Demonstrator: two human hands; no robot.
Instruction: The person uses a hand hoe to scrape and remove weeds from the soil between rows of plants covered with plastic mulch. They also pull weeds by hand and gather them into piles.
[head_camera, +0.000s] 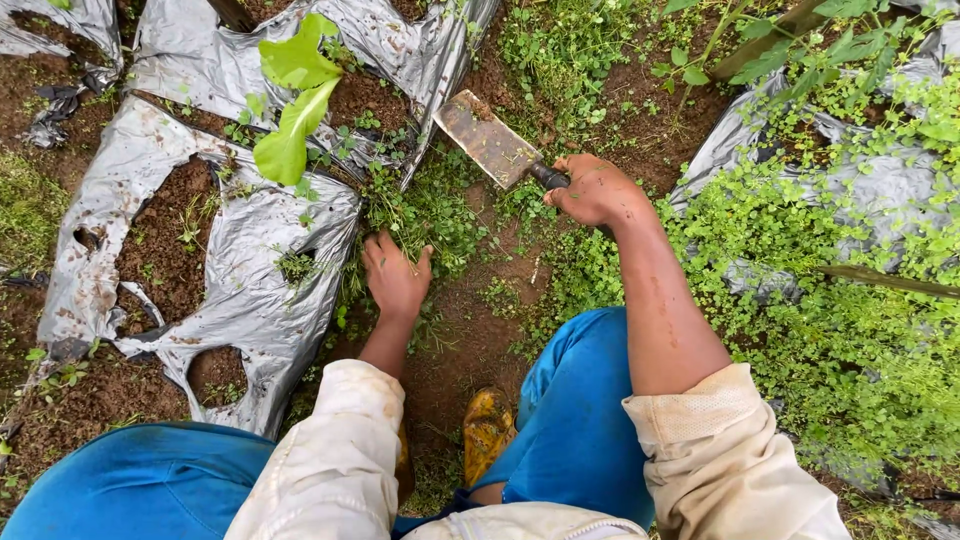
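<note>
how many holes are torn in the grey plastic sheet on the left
4 show soil: a large one mid-sheet, a small one near its left edge, one at the bottom, and one up beside the broad-leaf plant. More may hide under folds and weeds.

Place: an outdoor vegetable plot or farm bed, seen from above.
Ground: bare reddish-brown soil (470, 340), damp-looking, with low green weeds (850, 330) spreading thickly on the right.
Cover: torn silver-grey plastic mulch sheeting (260, 290) laid over the beds, with holes showing soil.
Crop: 1 broad-leaved seedling (292, 100) growing through the sheeting.
Tool: a soiled, broad-bladed knife (490, 140) held over the weeds.
</note>
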